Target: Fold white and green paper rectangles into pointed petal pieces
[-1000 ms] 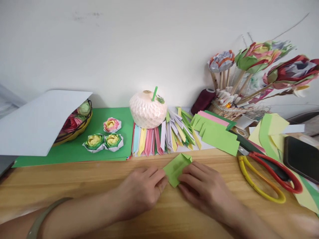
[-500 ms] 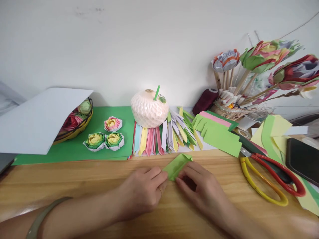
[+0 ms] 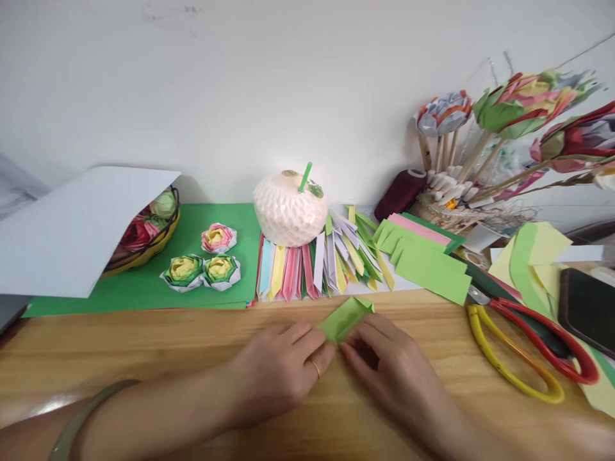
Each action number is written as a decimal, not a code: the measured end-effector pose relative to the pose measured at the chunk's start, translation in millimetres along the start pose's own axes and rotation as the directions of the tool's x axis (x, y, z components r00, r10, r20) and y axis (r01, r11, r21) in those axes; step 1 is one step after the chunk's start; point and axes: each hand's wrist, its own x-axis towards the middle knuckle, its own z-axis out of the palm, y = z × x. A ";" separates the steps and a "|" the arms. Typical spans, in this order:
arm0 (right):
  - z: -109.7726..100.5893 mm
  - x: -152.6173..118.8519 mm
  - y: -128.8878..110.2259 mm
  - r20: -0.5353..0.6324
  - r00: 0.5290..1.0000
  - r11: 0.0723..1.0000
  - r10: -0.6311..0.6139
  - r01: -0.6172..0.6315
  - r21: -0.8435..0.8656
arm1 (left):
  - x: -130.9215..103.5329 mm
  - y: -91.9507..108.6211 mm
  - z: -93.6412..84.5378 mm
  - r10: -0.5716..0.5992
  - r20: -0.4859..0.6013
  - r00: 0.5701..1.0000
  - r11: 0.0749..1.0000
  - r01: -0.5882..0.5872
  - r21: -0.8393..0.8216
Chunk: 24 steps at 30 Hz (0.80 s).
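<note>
A light green piece of paper with folded edges lies on the wooden table between my two hands. My left hand, with a ring on one finger, presses its curled fingers on the paper's lower left end. At the lower right, my right hand pinches the paper's edge between thumb and fingers. Part of the paper is hidden under the fingers. Just behind it lie folded paper strips in pink, yellow, white and green, with a white textured round ornament standing at their back.
Three paper flowers sit on green sheets at left, beside a basket partly under white paper. To the right are green paper rectangles, scissors, a phone, a thread spool and stemmed paper flowers.
My left hand's fingers have slid slightly right along the paper's near edge, closer to my right hand. The view has shifted a little, and my right hand still grips the paper.
</note>
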 end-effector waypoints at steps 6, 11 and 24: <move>1.6 -0.1 0.8 -0.004 1.000 1.000 -0.003 0.003 -0.016 | -2.6 4.3 11.6 -0.083 0.024 0.996 0.996 0.083 0.021; -1.7 -0.5 2.8 -0.018 0.996 0.994 -0.087 0.085 -0.071 | -1.6 5.7 10.5 -0.098 0.037 0.994 0.995 0.097 0.023; -29.9 0.7 7.4 0.119 0.862 0.863 -0.492 0.501 -0.068 | -1.5 -1.7 8.8 -0.069 -0.024 0.997 0.995 0.071 0.071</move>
